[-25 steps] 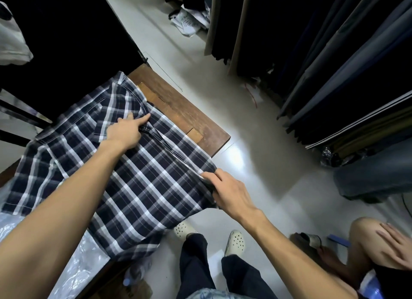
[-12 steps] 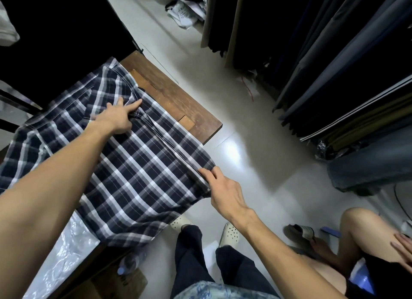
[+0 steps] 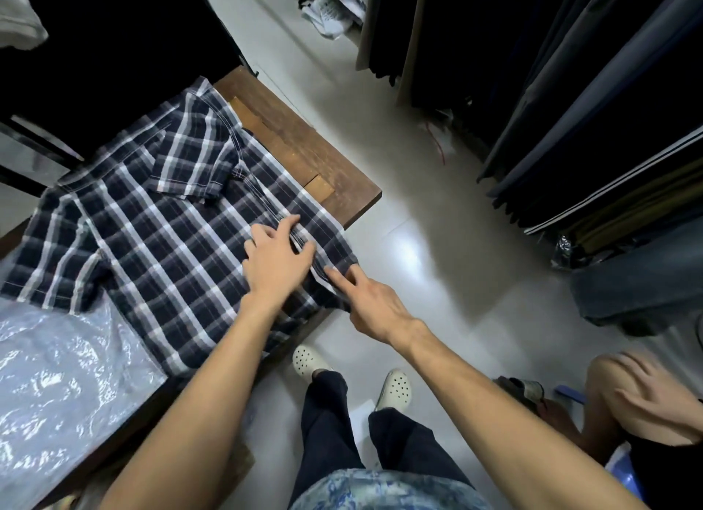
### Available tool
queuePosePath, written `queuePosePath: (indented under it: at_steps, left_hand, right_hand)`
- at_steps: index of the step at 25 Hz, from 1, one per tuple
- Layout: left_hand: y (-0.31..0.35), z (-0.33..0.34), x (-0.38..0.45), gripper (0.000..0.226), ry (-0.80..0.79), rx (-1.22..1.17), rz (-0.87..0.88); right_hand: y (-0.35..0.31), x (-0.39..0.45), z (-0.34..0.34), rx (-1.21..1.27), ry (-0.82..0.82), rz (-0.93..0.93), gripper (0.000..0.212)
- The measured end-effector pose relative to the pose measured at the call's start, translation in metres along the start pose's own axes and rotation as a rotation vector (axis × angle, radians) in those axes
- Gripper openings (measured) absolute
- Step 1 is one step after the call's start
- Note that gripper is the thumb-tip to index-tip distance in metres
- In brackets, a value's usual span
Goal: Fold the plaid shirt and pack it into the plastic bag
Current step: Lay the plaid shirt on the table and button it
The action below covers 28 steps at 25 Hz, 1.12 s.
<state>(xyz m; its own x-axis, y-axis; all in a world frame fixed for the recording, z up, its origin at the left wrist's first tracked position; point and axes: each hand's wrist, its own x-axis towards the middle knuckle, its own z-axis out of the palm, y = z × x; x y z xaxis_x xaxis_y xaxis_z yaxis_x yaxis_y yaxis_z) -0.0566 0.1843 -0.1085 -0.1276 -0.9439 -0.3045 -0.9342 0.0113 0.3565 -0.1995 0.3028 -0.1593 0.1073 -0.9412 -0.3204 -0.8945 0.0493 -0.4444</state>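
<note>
Left hand (image 3: 275, 266) fingers spread flat on plaid shirt (image 3: 159, 220) | right hand (image 3: 374, 306) fingers pinching hem

The dark navy-and-white plaid cloth shirt (image 3: 159, 224) under the fingers (image 3: 289, 224) looks soft, matt and slightly puckered, with stitched seams. Beyond the fingers the brown wooden desk (image 3: 304, 148) shows a worn, dull grain, while the clear plastic bag (image 3: 57, 376) nearer than them is crinkled and glossy. The pale tiled floor (image 3: 437, 262) right of the fingers is smooth and shiny.
</note>
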Motion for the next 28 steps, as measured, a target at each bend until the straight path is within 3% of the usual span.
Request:
queuePosePath:
  at_steps: [3,6,9,12,14,17,21,24,27,28]
  left_hand:
    - [-0.014,0.009,0.0,0.056,-0.025,-0.005,0.07]
    - [-0.023,0.006,0.008,0.061,-0.089,-0.028,0.11]
    - [-0.023,0.002,0.014,0.065,-0.15,-0.035,0.114]
    - [-0.023,-0.002,0.015,0.075,-0.187,0.004,0.127]
    - [-0.023,-0.004,0.017,0.088,-0.234,0.033,0.139]
    - [-0.023,-0.008,0.023,0.098,-0.301,0.051,0.146]
    - [-0.026,-0.017,0.033,0.087,-0.405,0.011,0.125]
    - [-0.026,-0.019,0.038,0.076,-0.436,0.002,0.107]
    - [-0.025,-0.018,0.038,0.078,-0.429,0.017,0.122]
    - [-0.026,-0.018,0.038,0.08,-0.429,0.021,0.125]
  right_hand:
    - [0.011,0.006,0.008,-0.049,-0.037,-0.073,0.106]
    - [0.022,0.013,0.007,0.048,-0.026,-0.189,0.079]
    - [0.028,0.026,0.0,0.379,0.2,-0.017,0.042]
    - [0.029,0.046,-0.009,0.696,0.308,0.205,0.051]
    - [0.032,0.057,-0.014,0.843,0.223,0.297,0.062]
    - [0.038,0.06,-0.016,0.954,0.067,0.328,0.057]
    - [0.043,0.056,-0.009,0.98,-0.021,0.17,0.032]
    - [0.04,0.058,-0.012,1.172,-0.068,0.23,0.037]
    - [0.033,0.059,-0.016,1.218,-0.114,0.256,0.057]
    - [0.032,0.059,-0.018,1.255,-0.102,0.242,0.052]
